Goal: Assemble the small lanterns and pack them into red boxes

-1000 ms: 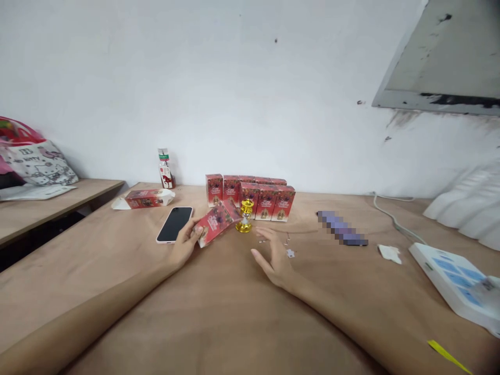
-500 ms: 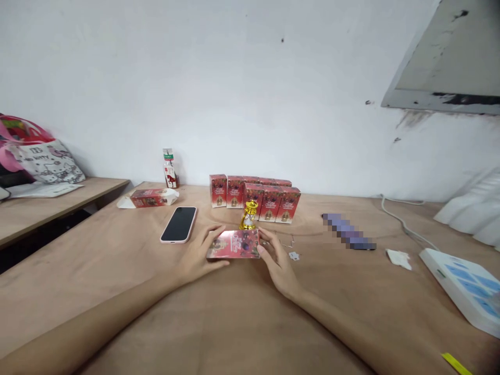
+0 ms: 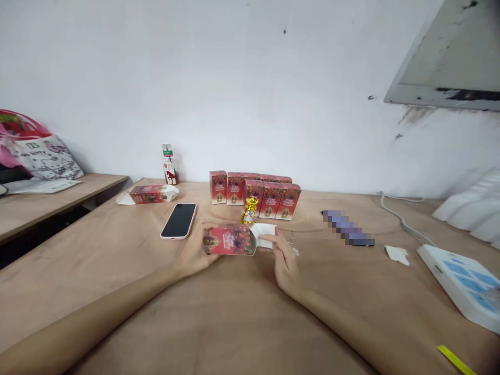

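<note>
My left hand grips a red printed carton at its left end, above the wooden table. At the carton's right end, a white-lined flap stands out and the end is open. The fingers of my right hand are on this flap. Just behind the carton stands a small gold lantern. Behind that are several upright red boxes of the same print.
A phone lies to the left, near another red carton with its end flaps out. A bottle stands at the wall. Rightward are a pixelated purple item, a white scrap, a white box-shaped device and a yellow strip.
The carton has gone from flat between both hands to opened out, with its right end flap spread. My right hand has shifted slightly right onto that flap.
</note>
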A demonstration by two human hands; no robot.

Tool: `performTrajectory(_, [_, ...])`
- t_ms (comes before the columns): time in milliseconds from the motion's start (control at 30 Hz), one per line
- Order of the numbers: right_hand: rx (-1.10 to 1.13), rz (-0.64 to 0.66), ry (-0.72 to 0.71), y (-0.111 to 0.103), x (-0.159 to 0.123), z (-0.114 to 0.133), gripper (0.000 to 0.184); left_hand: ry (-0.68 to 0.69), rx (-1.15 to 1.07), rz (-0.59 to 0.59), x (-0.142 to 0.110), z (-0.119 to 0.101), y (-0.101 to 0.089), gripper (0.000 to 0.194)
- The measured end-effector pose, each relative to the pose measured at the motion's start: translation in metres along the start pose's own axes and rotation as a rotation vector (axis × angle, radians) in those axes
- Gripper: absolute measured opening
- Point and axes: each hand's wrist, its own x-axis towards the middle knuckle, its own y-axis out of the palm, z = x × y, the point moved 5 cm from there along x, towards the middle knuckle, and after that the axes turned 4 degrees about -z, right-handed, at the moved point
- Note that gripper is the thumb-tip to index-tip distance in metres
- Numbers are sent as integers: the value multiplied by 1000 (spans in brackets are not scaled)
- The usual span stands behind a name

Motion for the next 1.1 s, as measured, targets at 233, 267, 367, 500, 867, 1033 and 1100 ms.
performTrajectory(233, [-155, -39, -31, -3, 2, 10, 27, 168, 27, -60, 1, -8, -1, 45])
performTrajectory(267, [-149, -28, -6, -2, 3, 8, 28, 191, 54, -62, 0, -8, -2, 46])
performTrajectory(367, [-108, 15, 65, 2, 4, -2, 19, 307, 156, -61, -6, -9, -1, 50])
performTrajectory(500, [16, 19, 97, 7, 4, -14, 15, 500, 277, -135, -16, -13, -3, 51])
performTrajectory(867, [105, -180, 164, -9, 28, 0, 15, 406, 357, -225, -5, -12, -9, 49])
performTrajectory(1033, [291, -288, 313, -42, 87, 19, 20, 123, 415, -401, 2, -9, -22, 49])
performTrajectory(1100, [287, -346, 280, -59, 109, 35, 15, -38, 354, -468, 8, -5, -31, 53])
